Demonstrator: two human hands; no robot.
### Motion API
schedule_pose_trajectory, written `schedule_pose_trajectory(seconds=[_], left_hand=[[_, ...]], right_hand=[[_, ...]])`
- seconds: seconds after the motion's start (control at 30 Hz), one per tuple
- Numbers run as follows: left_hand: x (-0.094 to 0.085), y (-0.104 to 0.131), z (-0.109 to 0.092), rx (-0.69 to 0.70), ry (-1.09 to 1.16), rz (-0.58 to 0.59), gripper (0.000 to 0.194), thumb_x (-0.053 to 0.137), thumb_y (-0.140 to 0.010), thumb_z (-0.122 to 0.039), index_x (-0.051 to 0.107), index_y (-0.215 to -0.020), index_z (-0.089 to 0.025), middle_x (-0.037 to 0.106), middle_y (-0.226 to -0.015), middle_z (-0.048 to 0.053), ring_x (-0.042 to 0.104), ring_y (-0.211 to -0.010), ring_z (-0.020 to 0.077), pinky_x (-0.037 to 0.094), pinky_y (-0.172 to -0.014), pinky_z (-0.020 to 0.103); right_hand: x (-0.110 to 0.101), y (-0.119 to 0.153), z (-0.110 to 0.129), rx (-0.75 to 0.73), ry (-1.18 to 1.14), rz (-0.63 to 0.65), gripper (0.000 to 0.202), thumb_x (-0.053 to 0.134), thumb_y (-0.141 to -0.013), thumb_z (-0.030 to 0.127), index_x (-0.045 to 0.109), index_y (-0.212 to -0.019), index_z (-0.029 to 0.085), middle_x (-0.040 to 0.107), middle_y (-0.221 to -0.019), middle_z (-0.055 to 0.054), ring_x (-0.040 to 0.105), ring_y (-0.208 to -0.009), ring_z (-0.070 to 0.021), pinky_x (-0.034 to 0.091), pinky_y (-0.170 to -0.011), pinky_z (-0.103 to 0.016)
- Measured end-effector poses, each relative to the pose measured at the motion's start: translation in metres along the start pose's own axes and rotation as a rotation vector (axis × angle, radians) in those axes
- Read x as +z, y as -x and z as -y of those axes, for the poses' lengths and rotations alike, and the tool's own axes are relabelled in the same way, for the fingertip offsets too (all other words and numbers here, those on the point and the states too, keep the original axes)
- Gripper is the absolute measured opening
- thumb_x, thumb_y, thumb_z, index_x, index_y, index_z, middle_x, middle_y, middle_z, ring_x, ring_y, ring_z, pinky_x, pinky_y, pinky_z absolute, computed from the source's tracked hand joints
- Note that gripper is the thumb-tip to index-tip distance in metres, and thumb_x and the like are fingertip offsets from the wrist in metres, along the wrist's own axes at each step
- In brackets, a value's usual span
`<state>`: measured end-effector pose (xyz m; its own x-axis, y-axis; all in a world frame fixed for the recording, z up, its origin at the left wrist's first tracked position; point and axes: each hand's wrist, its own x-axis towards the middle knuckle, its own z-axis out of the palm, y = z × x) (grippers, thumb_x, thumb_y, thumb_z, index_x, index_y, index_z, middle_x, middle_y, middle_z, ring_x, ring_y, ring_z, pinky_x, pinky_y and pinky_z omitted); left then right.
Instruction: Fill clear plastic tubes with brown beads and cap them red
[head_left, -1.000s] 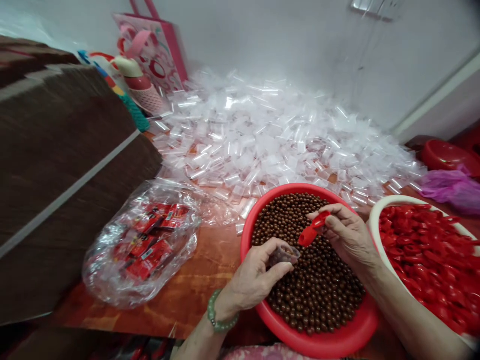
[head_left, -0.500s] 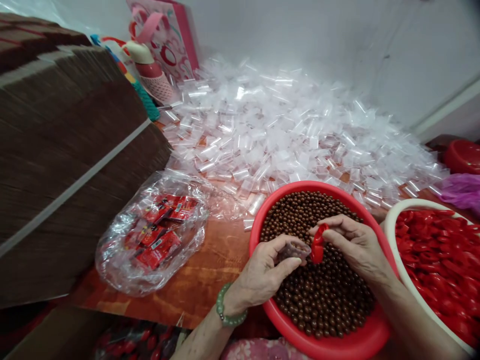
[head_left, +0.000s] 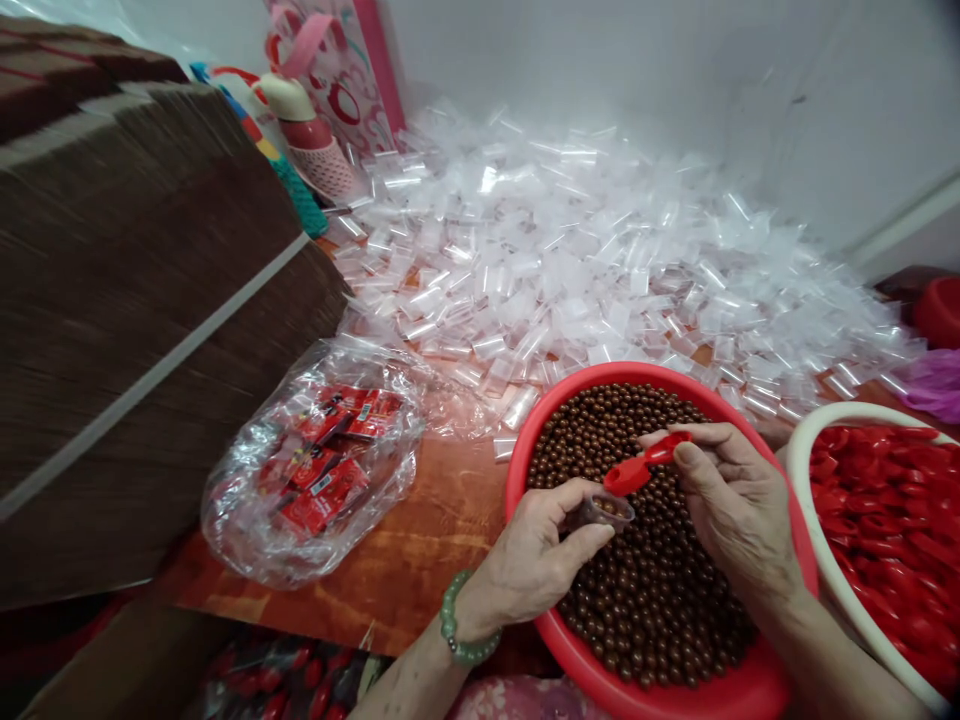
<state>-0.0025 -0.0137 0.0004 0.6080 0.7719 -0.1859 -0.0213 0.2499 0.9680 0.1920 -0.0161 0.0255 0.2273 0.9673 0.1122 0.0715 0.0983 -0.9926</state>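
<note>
"Turning from upright to slanting, one red cap (head_left: 636,470) is hovering just beside one clear tube (head_left: 613,508)."

"Hands?"

"I'm curling my left hand (head_left: 536,555) around the tube, pinching the cap in my right hand (head_left: 739,500), over one red basin (head_left: 517,475); one white basin (head_left: 801,468) is standing alongside. Countless plastic pieces (head_left: 555,250) are lying beyond."

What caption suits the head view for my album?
Over a basin of brown balls, the left hand holds a small clear container, the right hand a red plastic piece.
</note>
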Motion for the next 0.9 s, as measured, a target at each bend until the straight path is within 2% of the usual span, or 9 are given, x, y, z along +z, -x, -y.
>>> schedule_pose_trajectory(seconds=[0.1, 0.23, 0.37, 0.47, 0.53, 0.7, 0.9], left_hand=[[0.001, -0.001, 0.002, 0.008, 0.028, -0.023, 0.028, 0.059, -0.092, -0.030, 0.068, -0.115, -0.017, 0.073, -0.103, 0.008, 0.065, -0.093, 0.0204, 0.047, -0.086, 0.031], [0.001, -0.002, -0.002, 0.049, 0.047, -0.024, 0.032, 0.058, -0.092, -0.028, 0.066, -0.121, -0.016, 0.071, -0.105, 0.007, 0.063, -0.097, 0.0208, 0.046, -0.091, 0.031], [0.001, -0.002, -0.006, 0.063, -0.070, -0.012, 0.030, 0.056, -0.092, -0.026, 0.068, -0.118, -0.017, 0.070, -0.093, 0.004, 0.062, -0.088, 0.0191, 0.045, -0.083, 0.028], [0.000, -0.002, -0.008, 0.070, -0.129, 0.000, 0.028, 0.056, -0.091, -0.023, 0.069, -0.115, -0.017, 0.069, -0.089, 0.003, 0.059, -0.079, 0.0159, 0.044, -0.076, 0.026], [0.000, -0.002, -0.009, 0.067, -0.129, -0.004, 0.025, 0.057, -0.091, -0.023, 0.070, -0.112, -0.017, 0.069, -0.087, 0.003, 0.057, -0.076, 0.0149, 0.043, -0.073, 0.025], [-0.001, -0.003, -0.009, 0.078, -0.094, -0.009, 0.020, 0.057, -0.089, -0.023, 0.070, -0.101, -0.015, 0.065, -0.079, 0.001, 0.053, -0.069, 0.0132, 0.040, -0.067, 0.024], [0.001, -0.001, -0.005, 0.070, -0.152, -0.064, 0.020, 0.056, -0.091, -0.025, 0.070, -0.101, -0.015, 0.065, -0.078, 0.001, 0.053, -0.070, 0.0133, 0.041, -0.068, 0.024]], right_hand=[[-0.013, 0.001, 0.002, 0.034, 0.096, 0.038, 0.014, 0.065, -0.091, 0.033, 0.065, -0.102, 0.024, 0.077, -0.100, -0.005, 0.073, -0.089, -0.0181, 0.060, -0.083, -0.032], [-0.022, -0.001, 0.007, 0.047, 0.269, 0.160, 0.018, 0.067, -0.089, 0.035, 0.068, -0.101, 0.022, 0.077, -0.094, -0.004, 0.074, -0.086, -0.0182, 0.060, -0.081, -0.030], [-0.023, -0.005, 0.012, -0.054, 0.451, 0.299, 0.021, 0.067, -0.089, 0.034, 0.073, -0.107, 0.024, 0.078, -0.099, -0.004, 0.074, -0.089, -0.0199, 0.060, -0.080, -0.030], [-0.021, -0.007, 0.016, -0.124, 0.527, 0.449, 0.020, 0.064, -0.091, 0.031, 0.076, -0.107, 0.027, 0.078, -0.103, -0.003, 0.075, -0.090, -0.0202, 0.061, -0.082, -0.030], [-0.018, -0.008, 0.017, -0.152, 0.553, 0.505, 0.021, 0.063, -0.092, 0.028, 0.075, -0.109, 0.028, 0.078, -0.105, -0.002, 0.075, -0.090, -0.0201, 0.062, -0.083, -0.031], [-0.016, -0.002, 0.017, -0.270, 0.602, 0.526, 0.035, 0.063, -0.091, 0.021, 0.066, -0.125, 0.028, 0.075, -0.115, -0.002, 0.073, -0.100, -0.0184, 0.059, -0.090, -0.028], [-0.010, 0.004, 0.018, -0.344, 0.619, 0.499, 0.033, 0.060, -0.093, 0.019, 0.066, -0.125, 0.025, 0.075, -0.114, -0.006, 0.073, -0.099, -0.0191, 0.060, -0.089, -0.029]])
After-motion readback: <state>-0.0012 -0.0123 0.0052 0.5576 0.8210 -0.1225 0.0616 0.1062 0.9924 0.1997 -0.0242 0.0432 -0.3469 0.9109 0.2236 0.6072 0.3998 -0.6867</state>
